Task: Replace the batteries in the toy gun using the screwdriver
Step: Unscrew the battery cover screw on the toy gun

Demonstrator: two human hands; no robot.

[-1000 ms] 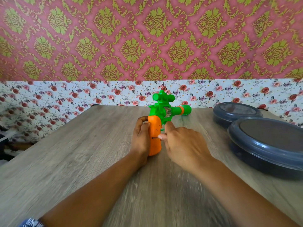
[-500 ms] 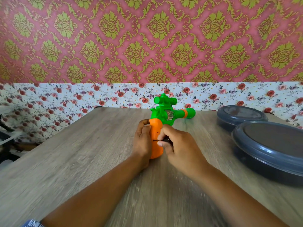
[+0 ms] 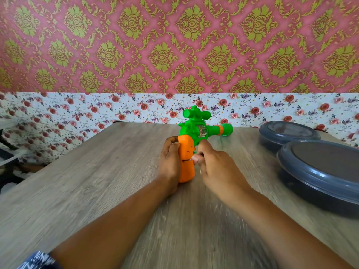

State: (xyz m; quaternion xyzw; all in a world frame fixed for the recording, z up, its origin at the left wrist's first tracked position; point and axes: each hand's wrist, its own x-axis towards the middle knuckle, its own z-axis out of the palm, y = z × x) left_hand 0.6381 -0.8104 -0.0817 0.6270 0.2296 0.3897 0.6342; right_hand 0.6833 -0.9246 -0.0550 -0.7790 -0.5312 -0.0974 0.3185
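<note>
One toy gun [image 3: 196, 140] stands on the wooden table [image 3: 87, 181], orange grip down and toward the person, green body and scope above, with its barrel pointing off to the right. It sits about midway across the table, toward the far edge.

Two hands work on the gun. The left hand [image 3: 170, 164] wraps round the left side of the orange grip, fingers curled over its upper edge, holding it steady. The right hand [image 3: 213, 167] is just to the right of the grip, fingers curled and pinching one screwdriver [image 3: 188, 160], of which only a thin dark shaft shows (the handle is hidden inside the fist). The shaft lies level and its tip touches the side of the orange grip, about halfway up.

Two dark grey round lidded containers lie to the right of the gun, well apart from it: the nearer container [image 3: 320, 175] is cut off by the right edge of the view, and the farther container [image 3: 287, 134] sits behind it, partly overlapped by it. No batteries can be made out.

Behind the gun, a floral-patterned strip [image 3: 97, 109] runs along the wall at table height, with pink and gold damask wallpaper [image 3: 136, 45] above. A patterned blue sleeve [image 3: 38, 261] shows at the left forearm.
</note>
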